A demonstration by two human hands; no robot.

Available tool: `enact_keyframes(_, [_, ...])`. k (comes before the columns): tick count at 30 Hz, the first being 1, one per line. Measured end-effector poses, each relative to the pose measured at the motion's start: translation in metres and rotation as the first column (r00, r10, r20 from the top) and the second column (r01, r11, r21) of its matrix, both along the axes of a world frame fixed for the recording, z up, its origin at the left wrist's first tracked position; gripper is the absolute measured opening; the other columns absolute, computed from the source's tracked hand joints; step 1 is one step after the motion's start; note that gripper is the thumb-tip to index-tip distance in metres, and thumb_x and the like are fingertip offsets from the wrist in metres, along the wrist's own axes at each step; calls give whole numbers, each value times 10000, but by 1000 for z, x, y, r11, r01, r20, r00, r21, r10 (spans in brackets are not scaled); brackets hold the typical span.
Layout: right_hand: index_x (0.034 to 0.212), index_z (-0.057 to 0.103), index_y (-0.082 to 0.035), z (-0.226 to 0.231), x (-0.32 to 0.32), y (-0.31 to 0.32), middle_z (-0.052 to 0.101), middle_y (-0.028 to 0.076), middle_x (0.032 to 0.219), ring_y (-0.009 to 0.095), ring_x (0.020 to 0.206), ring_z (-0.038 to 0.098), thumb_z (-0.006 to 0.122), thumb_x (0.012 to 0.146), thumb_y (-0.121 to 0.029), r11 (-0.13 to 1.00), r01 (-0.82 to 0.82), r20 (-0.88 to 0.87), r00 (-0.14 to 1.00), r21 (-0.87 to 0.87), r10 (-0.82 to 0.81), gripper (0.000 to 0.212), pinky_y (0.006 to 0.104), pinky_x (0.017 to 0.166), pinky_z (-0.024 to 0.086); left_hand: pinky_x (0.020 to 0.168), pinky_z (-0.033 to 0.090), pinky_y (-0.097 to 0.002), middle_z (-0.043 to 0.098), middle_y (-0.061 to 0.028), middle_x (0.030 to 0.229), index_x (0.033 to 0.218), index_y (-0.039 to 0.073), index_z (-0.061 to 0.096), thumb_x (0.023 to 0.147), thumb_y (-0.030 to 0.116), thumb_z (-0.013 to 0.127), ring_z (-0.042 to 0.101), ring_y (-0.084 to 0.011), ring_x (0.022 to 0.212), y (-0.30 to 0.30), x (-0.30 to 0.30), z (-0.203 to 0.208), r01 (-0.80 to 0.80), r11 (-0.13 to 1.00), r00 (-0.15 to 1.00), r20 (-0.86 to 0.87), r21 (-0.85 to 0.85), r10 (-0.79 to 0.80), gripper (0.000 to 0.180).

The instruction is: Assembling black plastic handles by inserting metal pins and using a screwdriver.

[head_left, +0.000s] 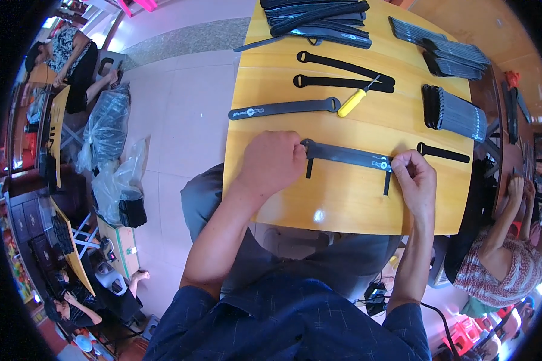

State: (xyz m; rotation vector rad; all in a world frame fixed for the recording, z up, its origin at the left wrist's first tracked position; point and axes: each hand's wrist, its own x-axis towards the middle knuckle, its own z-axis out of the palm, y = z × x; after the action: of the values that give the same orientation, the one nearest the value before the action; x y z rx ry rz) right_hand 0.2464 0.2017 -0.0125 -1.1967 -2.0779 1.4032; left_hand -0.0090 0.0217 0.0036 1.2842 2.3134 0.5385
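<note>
Your left hand [274, 159] is curled into a fist, its thumb side gripping the left, slotted end of a grey strap [346, 155]; the exact fingertip contact is partly hidden. Your right hand [417, 174] pinches the strap's right end between thumb and forefinger; its remaining fingers are bent. The strap spans the gap between your hands, over the near part of the wooden table [349, 207]. A narrow left strip [309, 168] and a narrow right strip [387, 184], both black, point toward you at its two ends.

Just beyond your right hand, to its right, lies a short black strap [448, 154], slot to the left. Past the held strap, a second grey strap [283, 109] lies with its slot to the right, near a yellow-handled tool [352, 104]. The tool's metal shaft points away, across the lower of two long black straps [337, 80] whose right ends meet. To the right is a stack of grey straps [457, 114]; at the far edge are a dark strap pile [319, 27] and a grey strap pile [457, 54].

Containers stand off the table, to your left. A clear plastic bag [117, 183] has black pieces [132, 212] at its near end, beside a carton [119, 249] whose contents you cannot see. Farther off, a filled plastic bag [107, 123] holds greyish contents, too indistinct to identify.
</note>
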Motion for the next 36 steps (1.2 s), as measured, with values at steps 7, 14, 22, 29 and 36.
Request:
enact_keyframes(7, [917, 670, -17, -3, 0, -1, 580, -68, 780, 14, 690, 483, 716, 983, -60, 1000, -11, -28, 1000, 13, 11, 91, 200, 619, 416, 734, 548, -541, 699, -218, 799, 811, 14, 691, 923, 214, 619, 688, -438, 788, -3, 0, -4, -3, 999, 1000, 4, 47, 3, 241])
enact_keyframes(14, [935, 661, -20, -7, 1, 2, 550, -85, 790, 13, 707, 475, 700, 1007, -60, 999, -35, -55, 998, 3, 35, 91, 188, 635, 409, 779, 533, -568, 692, -231, 816, 826, 19, 695, 925, 221, 594, 681, -447, 827, -5, -2, -11, 4, 996, 1000, 5, 95, -4, 246])
enact_keyframes(22, [966, 656, -58, -10, 6, 7, 561, -85, 831, 15, 740, 488, 698, 1026, -104, 998, -56, -35, 998, -33, 54, 86, 186, 647, 385, 803, 559, -543, 721, -192, 834, 857, 44, 731, 934, 247, 609, 703, -410, 850, -3, 3, -6, -34, 999, 999, 22, 19, 34, 249])
enact_keyframes(29, [981, 659, -63, -13, 6, 7, 565, -89, 834, 13, 740, 485, 696, 1031, -116, 997, -69, -56, 996, -26, 67, 82, 184, 650, 385, 805, 552, -558, 721, -196, 858, 863, 59, 729, 935, 257, 615, 696, -416, 874, -1, 5, -6, -71, 997, 997, 39, -22, 72, 240])
enact_keyframes(36, [937, 670, -44, -21, 5, 7, 573, -96, 798, 12, 710, 492, 706, 1017, -101, 999, -42, -74, 996, 26, 43, 105, 191, 644, 417, 801, 552, -551, 725, -184, 867, 852, 70, 731, 919, 269, 637, 703, -404, 894, -1, 4, -7, -80, 997, 996, 32, -5, 80, 230])
